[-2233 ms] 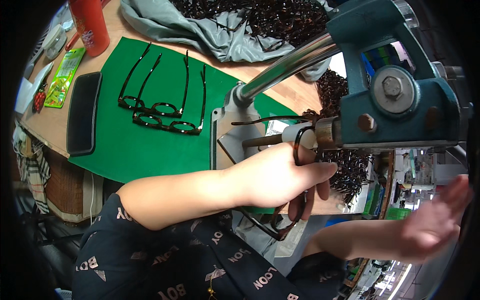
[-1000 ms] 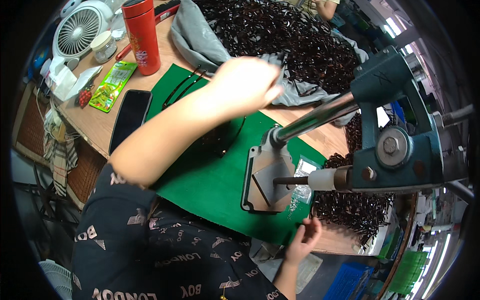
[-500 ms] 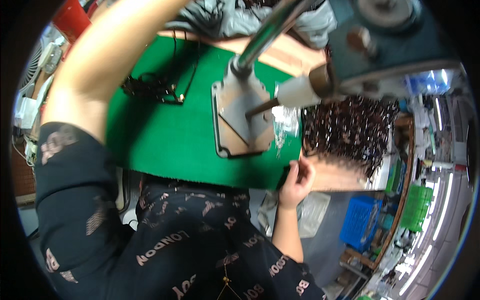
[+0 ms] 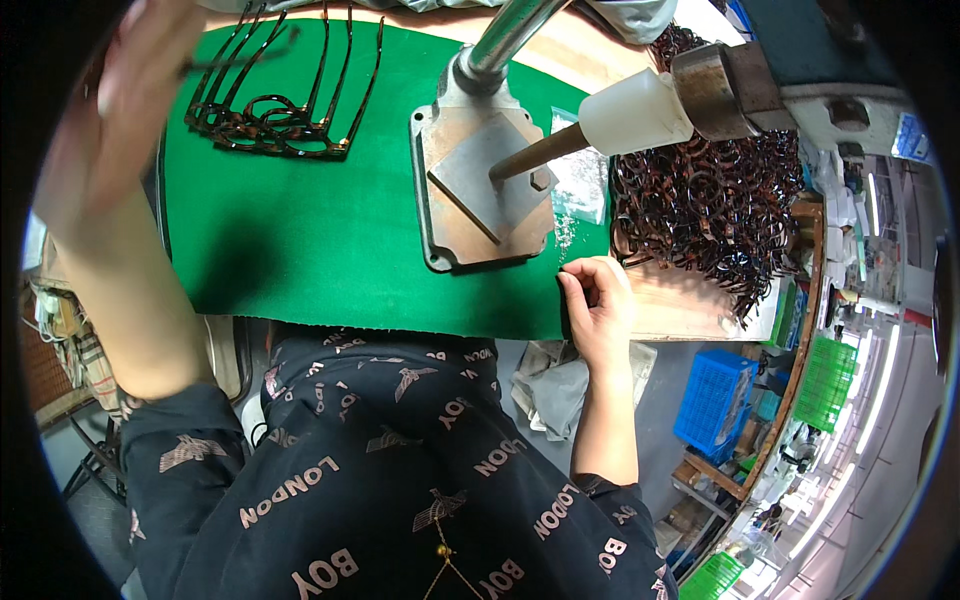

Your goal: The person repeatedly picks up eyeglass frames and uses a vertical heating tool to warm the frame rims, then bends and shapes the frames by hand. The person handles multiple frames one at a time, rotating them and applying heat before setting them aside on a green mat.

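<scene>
Green mat (image 4: 330, 240): left hand (image 4: 120, 110) raised over glasses frames (image 4: 275, 115); right hand (image 4: 597, 305) curled at edge.

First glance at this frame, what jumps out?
The green mat fills the bench, with a grey metal base plate and its steel post at centre. Tortoiseshell glasses frames lie in a row top left under the raised left hand; a heap of frames sits right, above the right hand.

We have our left hand (image 4: 120, 120) raised high and blurred, fingers loosely spread, forearm running down to the sleeve, while our right hand (image 4: 598, 305) sits low, fingers curled inward, forearm dropping straight toward us.
</scene>
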Tool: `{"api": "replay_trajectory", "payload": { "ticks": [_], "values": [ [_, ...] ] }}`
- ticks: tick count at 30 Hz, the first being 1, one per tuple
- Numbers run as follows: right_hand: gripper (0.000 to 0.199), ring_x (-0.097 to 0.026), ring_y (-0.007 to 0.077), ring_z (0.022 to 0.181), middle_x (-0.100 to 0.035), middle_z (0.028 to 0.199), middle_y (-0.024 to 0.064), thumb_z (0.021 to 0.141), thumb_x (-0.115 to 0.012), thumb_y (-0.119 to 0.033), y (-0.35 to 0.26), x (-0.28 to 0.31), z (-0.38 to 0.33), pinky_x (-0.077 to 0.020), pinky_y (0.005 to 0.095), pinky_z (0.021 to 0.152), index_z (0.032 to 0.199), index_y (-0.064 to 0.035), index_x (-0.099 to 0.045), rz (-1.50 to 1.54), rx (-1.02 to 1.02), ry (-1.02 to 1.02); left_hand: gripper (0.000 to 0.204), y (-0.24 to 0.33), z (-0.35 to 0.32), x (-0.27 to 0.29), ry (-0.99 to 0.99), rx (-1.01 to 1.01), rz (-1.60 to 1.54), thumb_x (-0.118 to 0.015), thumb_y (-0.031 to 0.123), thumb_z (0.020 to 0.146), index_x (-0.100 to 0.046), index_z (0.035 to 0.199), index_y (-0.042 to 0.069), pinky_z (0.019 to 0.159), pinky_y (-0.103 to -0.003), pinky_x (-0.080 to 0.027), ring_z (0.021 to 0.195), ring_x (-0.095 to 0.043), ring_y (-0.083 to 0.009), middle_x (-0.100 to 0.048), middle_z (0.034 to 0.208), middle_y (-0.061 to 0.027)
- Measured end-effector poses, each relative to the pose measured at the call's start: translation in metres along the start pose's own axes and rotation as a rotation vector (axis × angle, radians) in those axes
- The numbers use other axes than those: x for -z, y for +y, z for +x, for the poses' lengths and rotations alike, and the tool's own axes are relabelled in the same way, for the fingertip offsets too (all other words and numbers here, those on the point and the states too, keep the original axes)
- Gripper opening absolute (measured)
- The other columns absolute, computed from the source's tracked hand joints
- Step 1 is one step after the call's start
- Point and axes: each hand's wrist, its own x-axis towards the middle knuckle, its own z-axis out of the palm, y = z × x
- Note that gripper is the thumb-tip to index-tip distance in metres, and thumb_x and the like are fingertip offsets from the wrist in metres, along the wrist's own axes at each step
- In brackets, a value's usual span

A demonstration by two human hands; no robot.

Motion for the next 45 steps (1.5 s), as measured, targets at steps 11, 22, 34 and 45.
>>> {"api": "replay_trajectory", "payload": {
  "ticks": [11,22,34,45],
  "values": [
    [0.009,-0.054,0.0204,0.067,-0.055,0.076,0.0089,0.076,-0.065,0.000,0.002,0.012,-0.001,-0.0438,0.0294,0.060,0.081,-0.0015,-0.057,-0.023,-0.008,-0.119,0.086,-0.044,-0.017,-0.100,0.306,-0.045,0.381,-0.057,0.032,0.083,-0.008,0.139,-0.011,0.041,-0.014,-0.028,0.051,-0.035,-0.0050,-0.039,0.120,-0.0167],
    [0.009,-0.054,0.0227,0.068,-0.055,0.077,0.0099,0.077,-0.064,-0.001,-0.003,0.009,0.005,-0.0445,0.0316,0.062,0.082,-0.0021,-0.057,-0.089,-0.011,-0.148,0.096,-0.074,-0.015,-0.141,0.551,-0.055,0.454,-0.069,0.020,0.066,-0.014,0.140,-0.005,0.050,-0.014,-0.034,0.058,-0.039,-0.0058,-0.045,0.124,-0.0244],
    [0.010,-0.055,0.0268,0.072,-0.056,0.079,0.0119,0.078,-0.056,0.004,-0.076,0.012,0.021,-0.0450,0.0344,0.069,0.085,-0.0014,-0.051,0.167,0.159,-0.132,0.087,-0.118,-0.018,-0.162,0.194,0.117,0.190,-0.058,-0.015,0.070,-0.015,0.141,0.009,0.082,-0.027,-0.048,0.109,-0.050,-0.0208,-0.038,0.133,-0.0173],
    [0.010,-0.059,0.0276,0.075,-0.059,0.080,0.0092,0.080,-0.063,-0.007,-0.127,0.014,0.050,-0.0478,0.0374,0.069,0.084,-0.0035,-0.055,0.329,0.605,-0.167,0.079,-0.112,-0.018,-0.166,0.160,0.056,0.265,-0.049,-0.016,0.072,-0.017,0.141,0.006,0.099,-0.035,-0.038,0.124,-0.041,-0.0251,-0.034,0.135,-0.0159]
  ]
}}
